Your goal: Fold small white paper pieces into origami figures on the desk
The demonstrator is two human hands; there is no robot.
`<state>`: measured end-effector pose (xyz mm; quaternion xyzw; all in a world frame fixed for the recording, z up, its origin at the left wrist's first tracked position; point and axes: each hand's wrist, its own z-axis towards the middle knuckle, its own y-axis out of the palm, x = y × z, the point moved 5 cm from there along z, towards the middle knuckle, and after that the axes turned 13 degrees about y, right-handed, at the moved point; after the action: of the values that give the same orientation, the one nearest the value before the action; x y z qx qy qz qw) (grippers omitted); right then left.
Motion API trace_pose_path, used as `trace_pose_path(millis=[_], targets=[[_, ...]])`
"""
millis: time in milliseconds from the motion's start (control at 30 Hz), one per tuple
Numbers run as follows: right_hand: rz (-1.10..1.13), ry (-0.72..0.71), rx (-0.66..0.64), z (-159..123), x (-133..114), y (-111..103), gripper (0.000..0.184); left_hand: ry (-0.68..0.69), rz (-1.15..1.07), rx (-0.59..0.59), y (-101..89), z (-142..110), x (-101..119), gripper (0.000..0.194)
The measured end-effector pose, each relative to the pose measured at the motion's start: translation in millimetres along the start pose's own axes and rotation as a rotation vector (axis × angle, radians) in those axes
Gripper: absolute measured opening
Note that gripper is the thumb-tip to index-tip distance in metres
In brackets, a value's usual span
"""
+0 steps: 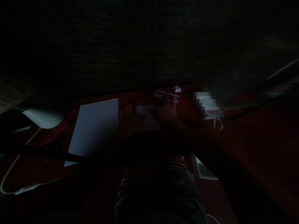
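Observation:
The scene is very dark. A small white sheet of paper (150,123) lies on the table between my two hands. My left hand (129,116) rests at the sheet's left edge, fingers stretched forward and lying flat. At its right edge sits my right hand (167,111), its fingers curled; what they hold, if anything, is lost in shadow. Just beyond the right hand lie white paper strips (167,94) and a thin red object (181,100). A larger white sheet (98,124) lies close to the left of my left hand.
A folded scrap of paper (177,89) lies at the table's back edge. On the left is a white lamp head (45,118) with a pale cord (16,158). A blurred-out white object (207,104) with a cord loop stands at right. A dark wall (140,46) rises behind.

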<state>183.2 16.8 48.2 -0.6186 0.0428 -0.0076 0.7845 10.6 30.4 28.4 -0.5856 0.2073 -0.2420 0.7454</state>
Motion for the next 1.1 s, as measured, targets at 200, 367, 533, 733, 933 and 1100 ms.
trace_pose_path(millis=[200, 367, 533, 733, 933, 1100], targets=[[-0.034, -0.047, -0.047, -2.1, 2.5, 1.5, 0.060, 0.066, -0.077, -0.030, -1.4, 4.9, -2.7, 0.068], [-0.002, -0.045, -0.068, -0.8, -0.1, -0.1, 0.049, 0.213, -0.173, -0.044, 10.4, 8.7, -7.5, 0.063], [0.065, 0.182, 0.066, 14.7, 36.5, -5.7, 0.054, 0.279, -0.249, -0.064, 15.1, 9.9, -12.2, 0.068], [0.073, 0.467, 0.113, 28.2, 101.0, 1.5, 0.048, 0.291, -0.211, -0.082, 4.9, 9.1, -8.0, 0.068], [0.047, 0.454, 0.072, 30.0, 106.8, 10.4, 0.039, 0.227, -0.240, -0.076, 9.1, 9.0, -12.1, 0.056], [0.056, 0.451, 0.059, 35.4, 105.2, 15.3, 0.044, 0.288, -0.233, -0.043, 12.9, 8.8, -11.6, 0.068]])
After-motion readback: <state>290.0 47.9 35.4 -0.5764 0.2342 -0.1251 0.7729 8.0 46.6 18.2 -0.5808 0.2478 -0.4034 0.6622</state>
